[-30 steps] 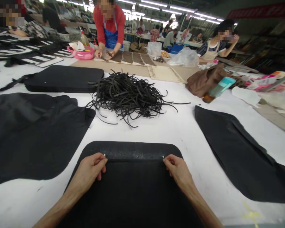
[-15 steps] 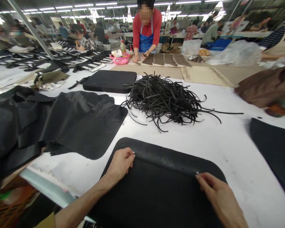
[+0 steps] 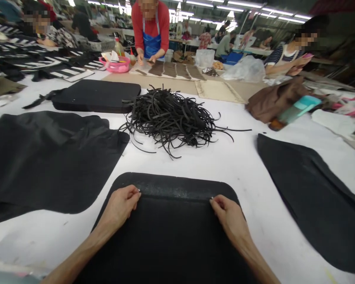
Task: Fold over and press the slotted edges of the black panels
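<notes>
Left hand (image 3: 121, 205): your thumb and finger pinch the far edge of the upper black sheet (image 3: 171, 240), a white speck (image 3: 139, 191) at their tips.
Right hand (image 3: 230, 217): you pinch the same edge, well apart from your left.
Rounded black panel (image 3: 177, 185): beneath the sheet, right before you on the white table (image 3: 245, 169).
Beyond your hands: a tangled heap of black strips (image 3: 171, 118).
Your left: a loose black piece (image 3: 47, 161).
Far side: a person in a blue apron (image 3: 152, 44).
</notes>
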`<state>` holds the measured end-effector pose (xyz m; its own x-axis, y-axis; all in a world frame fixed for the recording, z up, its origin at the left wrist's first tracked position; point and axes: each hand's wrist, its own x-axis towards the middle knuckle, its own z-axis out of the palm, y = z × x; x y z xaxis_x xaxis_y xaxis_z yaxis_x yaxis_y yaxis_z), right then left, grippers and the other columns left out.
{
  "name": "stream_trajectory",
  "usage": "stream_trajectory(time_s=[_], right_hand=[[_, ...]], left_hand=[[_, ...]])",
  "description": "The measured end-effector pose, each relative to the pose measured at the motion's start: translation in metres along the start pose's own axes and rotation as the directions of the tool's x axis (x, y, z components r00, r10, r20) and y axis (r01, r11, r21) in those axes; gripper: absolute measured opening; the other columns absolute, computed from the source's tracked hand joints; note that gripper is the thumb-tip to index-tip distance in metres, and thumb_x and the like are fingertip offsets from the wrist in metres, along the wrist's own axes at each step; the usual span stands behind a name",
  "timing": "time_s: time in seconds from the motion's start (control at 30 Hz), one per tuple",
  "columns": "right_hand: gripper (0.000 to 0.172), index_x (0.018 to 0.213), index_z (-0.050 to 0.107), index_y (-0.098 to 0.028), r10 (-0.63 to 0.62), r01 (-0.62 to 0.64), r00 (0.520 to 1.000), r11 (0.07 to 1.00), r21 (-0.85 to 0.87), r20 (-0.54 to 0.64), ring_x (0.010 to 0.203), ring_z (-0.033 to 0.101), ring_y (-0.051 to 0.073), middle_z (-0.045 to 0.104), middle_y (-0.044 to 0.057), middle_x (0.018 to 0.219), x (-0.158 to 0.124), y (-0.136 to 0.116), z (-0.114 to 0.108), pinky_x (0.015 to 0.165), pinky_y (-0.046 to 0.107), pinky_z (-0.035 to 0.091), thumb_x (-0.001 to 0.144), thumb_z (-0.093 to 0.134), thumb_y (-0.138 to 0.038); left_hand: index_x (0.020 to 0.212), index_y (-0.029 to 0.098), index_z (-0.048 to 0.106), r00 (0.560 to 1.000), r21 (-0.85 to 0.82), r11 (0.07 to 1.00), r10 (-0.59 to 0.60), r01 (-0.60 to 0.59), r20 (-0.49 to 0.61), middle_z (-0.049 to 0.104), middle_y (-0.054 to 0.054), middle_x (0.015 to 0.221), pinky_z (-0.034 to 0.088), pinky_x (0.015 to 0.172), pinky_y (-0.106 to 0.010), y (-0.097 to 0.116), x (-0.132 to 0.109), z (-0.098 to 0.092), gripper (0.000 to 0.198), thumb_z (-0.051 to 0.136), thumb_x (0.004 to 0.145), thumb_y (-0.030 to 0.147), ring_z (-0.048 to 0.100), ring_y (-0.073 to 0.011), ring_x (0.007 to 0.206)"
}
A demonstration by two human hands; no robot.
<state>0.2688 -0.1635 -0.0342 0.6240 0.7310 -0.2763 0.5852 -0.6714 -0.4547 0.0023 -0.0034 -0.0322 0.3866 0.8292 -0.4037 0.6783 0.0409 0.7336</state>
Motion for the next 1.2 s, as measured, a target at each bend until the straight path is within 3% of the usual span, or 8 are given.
stream_trajectory(time_s=[0.47,0.83,1.2], right_hand=[[0.026,0.063,0.044,-0.023,0.047,-0.049,0.999,0.993,-0.107,-0.019,0.052,0.047,0.013,0.050,-0.004,0.054,-0.006,-0.009,0.001,0.050,0.025,0.028,0.082,0.036,-0.039],[0.027,0.067,0.045,-0.024,0.077,-0.069,0.996,0.986,-0.149,0.047,0.056,0.052,0.015,0.054,-0.004,0.056,-0.004,-0.009,0.000,0.052,0.025,0.033,0.081,0.033,-0.044],[0.028,0.064,0.048,-0.024,0.064,-0.062,0.998,0.987,-0.148,0.005,0.052,0.051,0.016,0.051,-0.003,0.052,-0.004,-0.005,0.003,0.049,0.025,0.032,0.079,0.036,-0.045]], left_hand=[[0.067,0.019,0.050,1.000,0.002,1.000,-0.007,0.007,0.006,0.046,0.007,0.046,0.028,0.037,-0.020,-0.004,0.001,0.001,0.022,0.043,0.077,0.038,0.041,-0.0086,0.035],[0.067,0.019,0.054,1.000,0.073,0.997,0.000,0.002,-0.027,0.049,0.005,0.045,0.028,0.042,-0.021,0.006,0.000,-0.001,0.020,0.042,0.076,0.033,0.042,-0.0096,0.039],[0.064,0.019,0.053,0.998,0.060,0.998,-0.020,0.024,-0.063,0.049,0.004,0.047,0.025,0.043,-0.021,0.012,-0.004,-0.003,0.017,0.045,0.076,0.028,0.040,-0.0092,0.040]])
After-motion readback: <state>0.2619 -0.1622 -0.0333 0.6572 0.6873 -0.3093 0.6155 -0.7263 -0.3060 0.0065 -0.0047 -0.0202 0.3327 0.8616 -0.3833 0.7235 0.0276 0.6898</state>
